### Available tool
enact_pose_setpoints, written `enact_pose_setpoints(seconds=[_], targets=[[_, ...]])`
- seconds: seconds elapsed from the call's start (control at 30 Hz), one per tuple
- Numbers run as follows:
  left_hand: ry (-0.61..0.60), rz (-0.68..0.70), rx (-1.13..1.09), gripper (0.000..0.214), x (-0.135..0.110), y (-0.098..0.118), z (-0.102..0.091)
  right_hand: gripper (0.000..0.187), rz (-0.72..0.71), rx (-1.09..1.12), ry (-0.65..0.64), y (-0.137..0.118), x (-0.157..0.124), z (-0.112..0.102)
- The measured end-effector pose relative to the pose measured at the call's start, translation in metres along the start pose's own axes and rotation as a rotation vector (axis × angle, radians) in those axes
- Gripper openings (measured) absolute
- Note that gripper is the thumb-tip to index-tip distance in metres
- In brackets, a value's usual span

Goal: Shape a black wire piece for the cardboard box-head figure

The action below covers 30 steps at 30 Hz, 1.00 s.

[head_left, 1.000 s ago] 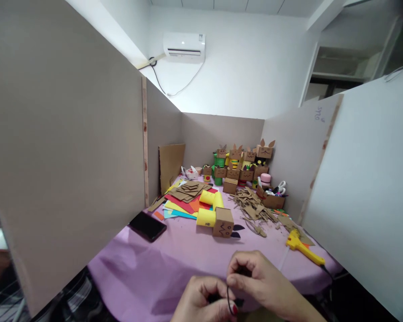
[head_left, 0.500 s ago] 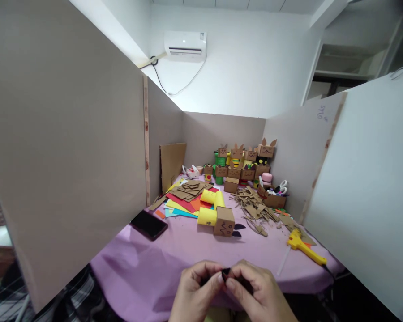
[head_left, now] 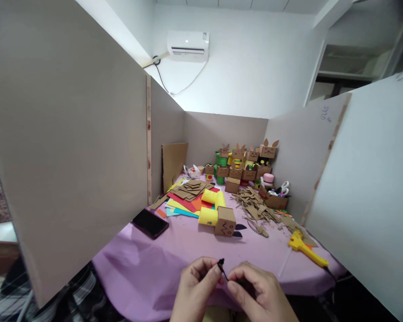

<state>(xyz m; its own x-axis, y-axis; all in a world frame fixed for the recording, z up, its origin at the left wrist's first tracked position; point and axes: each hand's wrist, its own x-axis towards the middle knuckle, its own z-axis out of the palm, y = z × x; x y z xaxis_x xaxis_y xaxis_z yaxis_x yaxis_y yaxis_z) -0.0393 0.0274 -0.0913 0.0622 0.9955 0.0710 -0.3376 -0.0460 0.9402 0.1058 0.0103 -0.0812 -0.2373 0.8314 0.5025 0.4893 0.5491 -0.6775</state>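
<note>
Both of my hands are together at the near edge of the purple table point(head_left: 147, 264). My left hand point(head_left: 195, 288) pinches a small thin black piece point(head_left: 221, 265) between thumb and fingertip. My right hand point(head_left: 259, 293) is curled with its fingertips pinched on the same piece's other end. Beyond them lies a cardboard cube with a drawn face point(head_left: 225, 221), joined to yellow paper tubes point(head_left: 209, 209).
A black phone point(head_left: 150, 222) lies at the left. Coloured paper sheets point(head_left: 183, 203) and cardboard scraps point(head_left: 255, 208) cover the middle. A yellow glue gun point(head_left: 305, 248) lies at the right. Cardboard box figures point(head_left: 245, 163) stand at the back. Tall partition boards wall in the table.
My hands have risen slightly and turned the small black piece, which now sticks up between my fingertips. The view has shifted a little.
</note>
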Motion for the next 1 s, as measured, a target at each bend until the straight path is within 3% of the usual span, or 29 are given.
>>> enact_pose_setpoints(seconds=[0.27, 0.53, 1.0], targets=[[-0.008, -0.011, -0.05, 0.032, -0.001, 0.001, 0.002, 0.016, -0.142, -0.023, 0.087, 0.0, 0.001, 0.003], [-0.044, -0.09, -0.106, 0.035, -0.003, 0.002, 0.002, 0.014, 0.186, 0.287, 0.088, 0.001, 0.0, 0.009], [-0.084, -0.125, -0.129, 0.03, -0.002, 0.002, 0.003, 0.022, 0.254, 0.446, 0.109, 0.002, 0.0, 0.011]])
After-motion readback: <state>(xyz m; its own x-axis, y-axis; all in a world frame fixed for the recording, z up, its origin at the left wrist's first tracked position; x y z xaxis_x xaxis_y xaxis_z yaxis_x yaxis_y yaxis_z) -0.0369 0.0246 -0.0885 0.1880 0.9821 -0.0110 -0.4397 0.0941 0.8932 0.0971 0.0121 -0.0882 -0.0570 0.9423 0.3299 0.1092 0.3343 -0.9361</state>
